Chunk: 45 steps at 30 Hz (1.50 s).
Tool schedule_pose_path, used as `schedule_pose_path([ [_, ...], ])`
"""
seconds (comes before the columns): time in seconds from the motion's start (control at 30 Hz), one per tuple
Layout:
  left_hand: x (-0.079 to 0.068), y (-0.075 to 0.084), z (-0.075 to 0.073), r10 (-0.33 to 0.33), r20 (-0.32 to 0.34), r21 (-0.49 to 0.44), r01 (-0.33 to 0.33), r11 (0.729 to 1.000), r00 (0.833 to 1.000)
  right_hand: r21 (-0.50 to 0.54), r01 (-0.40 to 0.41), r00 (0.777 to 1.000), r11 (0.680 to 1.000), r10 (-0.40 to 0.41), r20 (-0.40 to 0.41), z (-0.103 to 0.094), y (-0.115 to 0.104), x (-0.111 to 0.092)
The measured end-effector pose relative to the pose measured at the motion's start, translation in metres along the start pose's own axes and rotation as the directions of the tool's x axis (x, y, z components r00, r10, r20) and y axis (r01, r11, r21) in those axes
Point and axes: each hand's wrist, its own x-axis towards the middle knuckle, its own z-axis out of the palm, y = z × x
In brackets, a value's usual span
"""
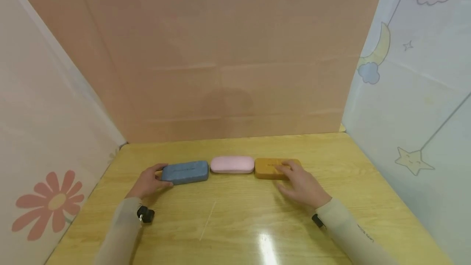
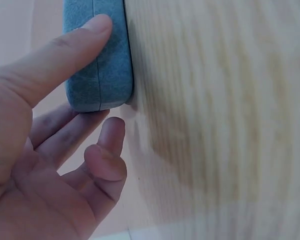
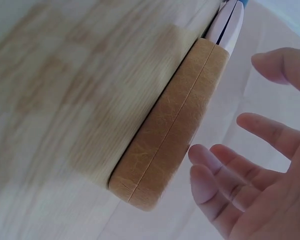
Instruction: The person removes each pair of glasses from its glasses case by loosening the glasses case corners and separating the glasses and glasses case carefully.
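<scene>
Three glasses cases lie end to end in a row on the table: a blue one [image 1: 185, 172], a pink one [image 1: 232, 165] and an orange one [image 1: 264, 169]. My left hand [image 1: 147, 182] pinches the outer end of the blue glasses case, its thumb [image 2: 92, 37] on the near side and fingers behind. Over the orange glasses case, my right hand [image 1: 303, 184] is spread, fingers loosely bent and gripping nothing. In the right wrist view the fingertips [image 3: 202, 185] are beside the orange case's top; whether they touch it I cannot tell.
The wooden table [image 1: 235, 220] ends at a brown backdrop [image 1: 235, 52] behind the cases. A white sheet with a red flower [image 1: 55, 201] stands at the left, and one with stars and clouds [image 1: 416, 105] at the right.
</scene>
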Motion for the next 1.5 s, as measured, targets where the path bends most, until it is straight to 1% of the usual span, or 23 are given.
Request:
schedule_pose_path([
  [0.2,-0.009,0.003,-0.002,-0.045,0.014,-0.04,0.045,0.998,0.999,0.003,0.022,0.999,1.0,-0.022,-0.024,0.0,0.002,0.0],
  [0.3,-0.017,0.004,0.0,-0.049,0.035,-0.063,0.052,0.997,0.998,0.001,0.016,1.0,1.0,-0.016,-0.023,0.002,0.001,-0.003],
  [0.43,-0.027,0.009,0.003,-0.034,0.062,-0.076,0.038,0.996,0.998,0.006,0.021,1.0,1.0,-0.021,-0.02,0.003,-0.002,-0.005],
  [0.53,-0.031,0.015,0.005,-0.013,0.074,-0.093,0.02,0.995,0.997,0.003,0.04,0.999,0.999,-0.04,-0.027,0.003,-0.005,-0.004],
  [0.63,-0.034,0.021,0.01,0.003,0.085,-0.112,0.007,0.994,0.996,-0.015,0.063,0.997,0.998,-0.063,-0.043,0.005,-0.006,-0.004],
  [0.7,-0.036,0.026,0.015,0.013,0.094,-0.106,-0.003,0.994,0.995,-0.025,0.081,0.995,0.996,-0.082,-0.055,0.006,-0.006,-0.005],
  [0.73,-0.035,0.029,0.018,0.023,0.094,-0.087,-0.015,0.996,0.995,-0.031,0.089,0.994,0.996,-0.091,-0.063,0.006,-0.006,-0.005],
  [0.83,-0.035,0.041,0.029,0.032,0.076,-0.028,-0.03,0.999,0.997,-0.037,0.109,0.991,0.993,-0.112,-0.074,0.006,-0.007,-0.004],
  [0.93,-0.035,0.057,0.04,0.054,0.058,0.02,-0.055,0.998,0.997,-0.025,0.125,0.99,0.992,-0.126,-0.065,0.007,-0.01,-0.003],
  [1.03,-0.034,0.073,0.052,0.077,0.052,0.043,-0.08,0.996,0.996,-0.013,0.142,0.989,0.99,-0.142,-0.037,0.008,-0.014,-0.001],
  [1.13,-0.032,0.088,0.065,0.097,0.053,0.082,-0.101,0.992,0.994,0.003,0.14,0.99,0.99,-0.14,0.002,0.008,-0.018,0.0],
  [1.23,-0.029,0.101,0.078,0.114,0.064,0.11,-0.12,0.987,0.991,0.015,0.122,0.991,0.992,-0.122,0.048,0.01,-0.019,0.0],
  [1.33,-0.026,0.112,0.089,0.137,0.089,0.112,-0.147,0.983,0.987,0.043,0.09,0.99,0.995,-0.094,0.106,0.011,-0.021,0.0],
  [1.43,-0.025,0.121,0.099,0.172,0.107,0.104,-0.183,0.978,0.979,0.087,0.055,0.983,0.995,-0.069,0.17,0.012,-0.025,0.001],
  [1.5,-0.024,0.129,0.105,0.192,0.103,0.103,-0.202,0.974,0.976,0.111,0.044,0.977,0.993,-0.066,0.204,0.012,-0.028,0.001],
])
